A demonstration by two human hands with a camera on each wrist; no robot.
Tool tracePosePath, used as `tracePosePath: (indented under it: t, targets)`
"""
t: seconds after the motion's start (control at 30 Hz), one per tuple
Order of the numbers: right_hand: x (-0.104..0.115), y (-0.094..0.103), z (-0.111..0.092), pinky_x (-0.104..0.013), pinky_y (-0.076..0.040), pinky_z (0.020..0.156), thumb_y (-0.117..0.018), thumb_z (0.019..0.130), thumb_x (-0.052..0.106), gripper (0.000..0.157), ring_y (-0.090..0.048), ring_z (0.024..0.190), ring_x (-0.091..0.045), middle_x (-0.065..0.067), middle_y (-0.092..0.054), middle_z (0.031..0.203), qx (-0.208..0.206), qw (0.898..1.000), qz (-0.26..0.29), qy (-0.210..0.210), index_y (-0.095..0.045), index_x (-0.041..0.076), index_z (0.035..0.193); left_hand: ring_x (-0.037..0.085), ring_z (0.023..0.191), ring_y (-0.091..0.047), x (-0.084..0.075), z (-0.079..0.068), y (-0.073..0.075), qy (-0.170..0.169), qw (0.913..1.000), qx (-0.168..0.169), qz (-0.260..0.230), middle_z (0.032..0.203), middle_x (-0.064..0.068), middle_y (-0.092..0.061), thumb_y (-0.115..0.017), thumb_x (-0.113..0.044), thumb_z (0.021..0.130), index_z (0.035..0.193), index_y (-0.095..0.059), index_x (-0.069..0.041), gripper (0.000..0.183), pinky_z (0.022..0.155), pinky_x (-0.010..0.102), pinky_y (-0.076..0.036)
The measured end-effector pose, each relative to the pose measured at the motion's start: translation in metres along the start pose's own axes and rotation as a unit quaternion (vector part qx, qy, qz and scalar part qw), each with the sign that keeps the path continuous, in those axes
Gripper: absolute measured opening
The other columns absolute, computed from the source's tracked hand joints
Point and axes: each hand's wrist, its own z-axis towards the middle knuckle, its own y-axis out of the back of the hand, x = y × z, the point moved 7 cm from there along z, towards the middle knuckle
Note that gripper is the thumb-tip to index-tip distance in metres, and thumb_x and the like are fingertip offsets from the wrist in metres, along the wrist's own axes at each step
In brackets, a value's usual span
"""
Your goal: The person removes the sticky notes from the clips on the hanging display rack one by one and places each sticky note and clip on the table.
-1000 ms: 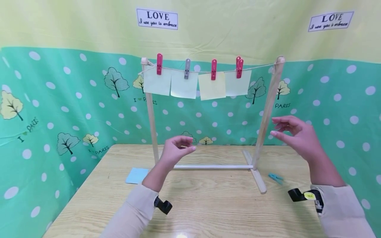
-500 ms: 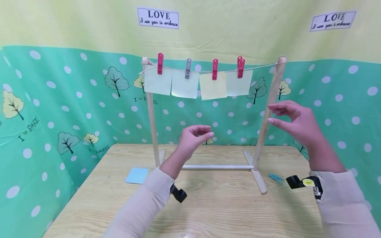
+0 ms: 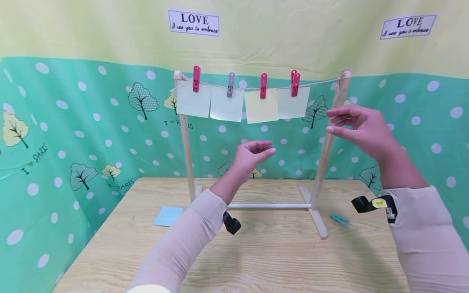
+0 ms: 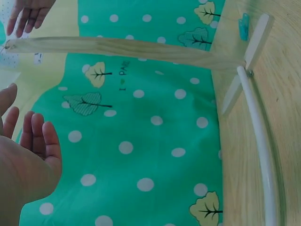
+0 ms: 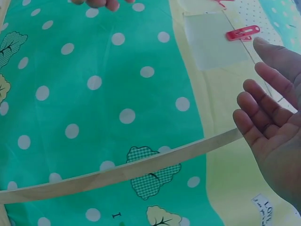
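Note:
Four-sided paper notes hang side by side from a string between two wooden posts, among them a yellow note and a pale note at the right end. A red clothespin grips the yellow note; two red clothespins sit at the right-hand note. A grey clothespin and another red clothespin hold the left notes. My left hand, fingers loosely bent and holding nothing, hovers below the yellow note. My right hand, also holding nothing, is raised by the right post.
A blue paper pad lies on the wooden table at the left. A teal clothespin lies right of the stand's foot. A white bar joins the stand's posts low down. Patterned cloth hangs behind.
Both hands have risen. The left hand has also moved rightward to below the yellow note, while the right has drifted slightly left. The notes and clothespins stay where they were.

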Motion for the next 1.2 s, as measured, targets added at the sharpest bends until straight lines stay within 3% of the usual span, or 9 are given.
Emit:
tracePosePath:
  t: [0.4, 0.63, 0.93, 1.2]
  targets:
    - [0.019, 0.01, 0.029, -0.011, -0.05, 0.074, -0.076, 0.087, 0.013, 0.037, -0.062, 0.091, -0.012, 0.002, -0.066, 0.104, -0.006, 1.0, -0.01, -0.007, -0.067, 0.009, 0.123, 0.015, 0.101, -0.067, -0.017, 0.026, -0.033, -0.006, 0.997, 0.03, -0.071, 0.11, 0.001, -0.07, -0.078, -0.02, 0.085, 0.116, -0.07, -0.012, 0.033, 0.089, 0.027, -0.054]
    - [0.028, 0.012, 0.043, -0.009, -0.05, 0.076, -0.076, 0.087, 0.019, 0.04, -0.063, 0.094, -0.012, -0.002, -0.065, 0.108, -0.001, 1.0, -0.015, -0.021, -0.066, 0.01, 0.124, 0.015, 0.099, -0.067, -0.021, 0.038, -0.041, 0.002, 0.9915, 0.003, -0.13, 0.108, 0.002, -0.071, -0.079, -0.017, 0.084, 0.115, -0.072, -0.012, 0.031, 0.088, 0.029, -0.055]
    - [0.039, 0.003, 0.057, -0.011, -0.05, 0.076, -0.078, 0.086, 0.019, 0.043, -0.063, 0.093, -0.013, -0.003, -0.067, 0.108, 0.016, 1.0, -0.023, -0.014, -0.065, 0.007, 0.124, 0.017, 0.097, -0.067, -0.018, 0.044, -0.047, 0.01, 0.9897, -0.027, -0.14, 0.106, -0.001, -0.071, -0.079, -0.02, 0.084, 0.117, -0.07, -0.01, 0.035, 0.086, 0.026, -0.055]
    - [0.054, -0.002, 0.071, -0.012, -0.049, 0.074, -0.078, 0.085, 0.022, 0.041, -0.061, 0.09, -0.015, -0.007, -0.066, 0.11, 0.014, 0.999, -0.038, -0.012, -0.067, 0.008, 0.121, 0.02, 0.087, -0.066, -0.027, 0.047, -0.051, -0.008, 0.9831, -0.062, -0.172, 0.095, 0.001, -0.07, -0.08, -0.019, 0.084, 0.1, -0.075, -0.008, 0.02, 0.081, 0.028, -0.056]
